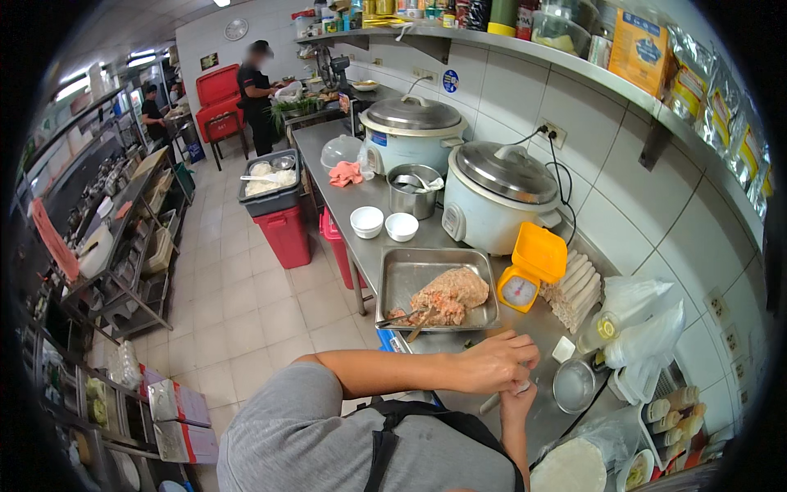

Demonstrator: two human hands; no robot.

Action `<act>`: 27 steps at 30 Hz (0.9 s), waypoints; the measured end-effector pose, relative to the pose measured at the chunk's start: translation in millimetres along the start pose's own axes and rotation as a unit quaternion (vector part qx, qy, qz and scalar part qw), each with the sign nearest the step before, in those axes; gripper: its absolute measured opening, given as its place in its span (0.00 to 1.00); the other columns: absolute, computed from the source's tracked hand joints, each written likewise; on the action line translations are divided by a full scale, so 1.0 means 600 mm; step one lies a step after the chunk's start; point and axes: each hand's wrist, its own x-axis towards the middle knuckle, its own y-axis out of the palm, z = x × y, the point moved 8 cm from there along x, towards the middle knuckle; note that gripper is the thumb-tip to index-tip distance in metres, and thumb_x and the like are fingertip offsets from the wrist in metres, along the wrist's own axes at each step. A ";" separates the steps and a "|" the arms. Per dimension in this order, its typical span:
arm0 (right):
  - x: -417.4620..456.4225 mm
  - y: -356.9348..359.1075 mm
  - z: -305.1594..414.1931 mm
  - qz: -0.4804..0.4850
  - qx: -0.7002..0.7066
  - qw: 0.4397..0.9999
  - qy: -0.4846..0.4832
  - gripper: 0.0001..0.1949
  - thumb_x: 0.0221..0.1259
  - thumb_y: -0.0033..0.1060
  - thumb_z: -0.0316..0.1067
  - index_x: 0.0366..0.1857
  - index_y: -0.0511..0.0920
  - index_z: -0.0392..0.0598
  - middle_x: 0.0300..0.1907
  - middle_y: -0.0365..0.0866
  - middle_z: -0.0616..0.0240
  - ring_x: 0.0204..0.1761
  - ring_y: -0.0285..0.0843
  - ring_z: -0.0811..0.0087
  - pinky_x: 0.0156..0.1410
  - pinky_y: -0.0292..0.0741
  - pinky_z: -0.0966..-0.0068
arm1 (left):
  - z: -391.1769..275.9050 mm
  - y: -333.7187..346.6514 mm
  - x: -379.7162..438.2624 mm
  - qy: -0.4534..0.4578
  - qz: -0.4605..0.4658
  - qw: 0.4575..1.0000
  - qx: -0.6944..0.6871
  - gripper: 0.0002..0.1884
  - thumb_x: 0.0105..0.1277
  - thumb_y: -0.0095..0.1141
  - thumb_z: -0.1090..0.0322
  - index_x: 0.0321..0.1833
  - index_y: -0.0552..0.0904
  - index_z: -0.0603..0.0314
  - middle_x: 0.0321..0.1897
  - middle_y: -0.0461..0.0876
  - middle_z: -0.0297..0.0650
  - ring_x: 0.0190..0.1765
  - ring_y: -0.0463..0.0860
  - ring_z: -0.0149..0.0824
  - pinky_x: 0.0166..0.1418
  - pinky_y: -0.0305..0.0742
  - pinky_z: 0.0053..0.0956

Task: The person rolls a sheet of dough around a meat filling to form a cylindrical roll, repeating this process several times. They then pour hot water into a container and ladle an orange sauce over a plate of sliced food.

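Observation:
My left hand (pixel 501 364) reaches across from the left with bent fingers, just above my right hand (pixel 518 400); its palm side is hidden. A thin pale roll (pixel 490 404) pokes out below my left wrist, and a white end of it shows in my right hand's fingers. Stacked pale rolls (pixel 570 289) lie beyond, beside a yellow kitchen scale (pixel 518 289). A steel tray (pixel 399 270) ahead holds a mound of ground meat mixture (pixel 455 294) with utensils stuck in it. Round white wrappers (pixel 569 468) lie at lower right, near a metal bowl (pixel 574 385) of cloudy liquid.
Two rice cookers (pixel 501 209) stand along the tiled wall with white bowls (pixel 402 227) and a steel pot (pixel 411 200) nearby. Plastic bags (pixel 639 320) and sauce bottles (pixel 670 418) crowd the right. A shelf (pixel 553 52) hangs above. Co-workers (pixel 255 92) stand farther back.

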 end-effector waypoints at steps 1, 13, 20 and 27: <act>0.002 0.003 0.000 0.006 0.015 1.000 0.006 0.05 0.55 0.70 0.27 0.29 0.80 0.41 0.28 0.80 0.75 0.31 0.70 0.86 0.34 0.68 0.81 | 0.002 -0.003 -0.001 -0.005 0.005 1.000 0.003 0.08 0.54 0.70 0.64 0.35 0.86 0.55 0.51 0.77 0.37 0.58 0.74 0.40 0.57 0.68 0.38; 0.001 0.009 0.032 0.016 0.032 0.999 -0.026 0.10 0.59 0.71 0.33 0.31 0.79 0.40 0.29 0.78 0.74 0.33 0.70 0.84 0.36 0.68 0.79 | -0.021 -0.024 0.013 0.045 0.018 0.999 -0.018 0.07 0.53 0.71 0.61 0.33 0.87 0.50 0.51 0.77 0.37 0.62 0.72 0.42 0.61 0.64 0.40; -0.006 -0.003 0.059 -0.038 0.024 0.997 -0.056 0.10 0.59 0.70 0.35 0.30 0.79 0.41 0.27 0.78 0.74 0.33 0.69 0.84 0.36 0.68 0.79 | -0.033 -0.024 0.025 0.079 -0.041 0.995 -0.036 0.07 0.49 0.71 0.60 0.26 0.88 0.52 0.48 0.78 0.37 0.60 0.72 0.41 0.64 0.62 0.41; -0.013 -0.027 0.050 -0.002 -0.025 0.996 -0.086 0.11 0.64 0.69 0.38 0.39 0.77 0.44 0.30 0.79 0.71 0.29 0.75 0.81 0.33 0.71 0.81 | -0.055 -0.034 0.037 0.097 -0.020 0.992 -0.074 0.08 0.51 0.71 0.61 0.30 0.88 0.54 0.50 0.78 0.38 0.61 0.72 0.45 0.68 0.62 0.45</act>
